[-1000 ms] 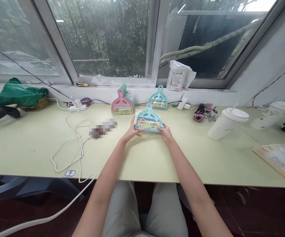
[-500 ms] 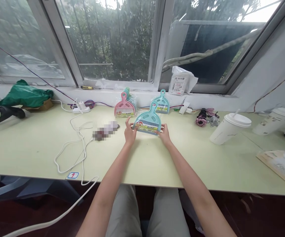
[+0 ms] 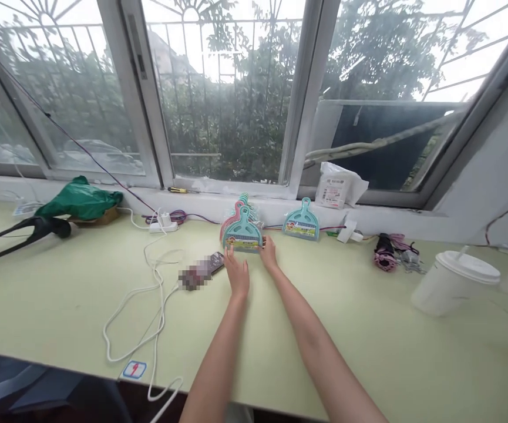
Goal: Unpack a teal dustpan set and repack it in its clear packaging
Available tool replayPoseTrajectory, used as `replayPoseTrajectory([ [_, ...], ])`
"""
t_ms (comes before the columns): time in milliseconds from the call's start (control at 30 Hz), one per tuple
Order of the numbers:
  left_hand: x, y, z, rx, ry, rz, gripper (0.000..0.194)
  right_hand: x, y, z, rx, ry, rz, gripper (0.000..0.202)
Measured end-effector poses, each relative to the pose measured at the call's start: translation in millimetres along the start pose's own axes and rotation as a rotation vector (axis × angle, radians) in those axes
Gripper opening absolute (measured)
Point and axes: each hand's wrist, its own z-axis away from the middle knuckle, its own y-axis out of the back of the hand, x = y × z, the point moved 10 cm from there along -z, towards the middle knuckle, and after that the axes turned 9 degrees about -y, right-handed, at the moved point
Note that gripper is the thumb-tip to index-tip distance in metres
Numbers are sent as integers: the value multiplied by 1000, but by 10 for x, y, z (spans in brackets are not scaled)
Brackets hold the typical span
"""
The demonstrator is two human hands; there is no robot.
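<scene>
A packaged turquoise dustpan and brush set (image 3: 243,231) stands upright, leaning against the front of a row of similar sets by the wall. My right hand (image 3: 269,254) grips its lower right corner. At its lower left edge is my left hand (image 3: 236,275), fingers apart and thumb raised, the fingertips close to or touching the wrapping. Behind it, part of a pink dustpan set (image 3: 229,221) shows, with several turquoise handles farther back. A separate turquoise dustpan set (image 3: 302,222) stands to the right against the wall.
A phone (image 3: 216,262), partly blurred out, and a white cable (image 3: 161,305) lie left of my hands. A white lidded cup (image 3: 454,285) and a pink-and-black bundle (image 3: 384,252) are on the right. A power strip (image 3: 164,226) and green bag (image 3: 80,198) sit at back left.
The turquoise set has moved from the middle of the table back and left, against the row. My left thumb has come away from it. The view has tilted up.
</scene>
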Motion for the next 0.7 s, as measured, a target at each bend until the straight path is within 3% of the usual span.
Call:
replayPoseTrajectory([
  [200,-84,-95,22,-47,25,-11,45,-35,-329,-154,92,3,73,33],
  [433,-192,-187,32,-121,132,10,41,-93,-263,-72,142,-7,261,43],
  [567,-207,-226,39,-155,155,25,40,-356,-29,76,203,30,325,53],
  [633,-214,-244,47,-166,162,29,38,-627,229,238,254,135,270,49],
  [700,-214,-263,58,-177,159,32,35,-937,617,500,327,296,140,38],
])
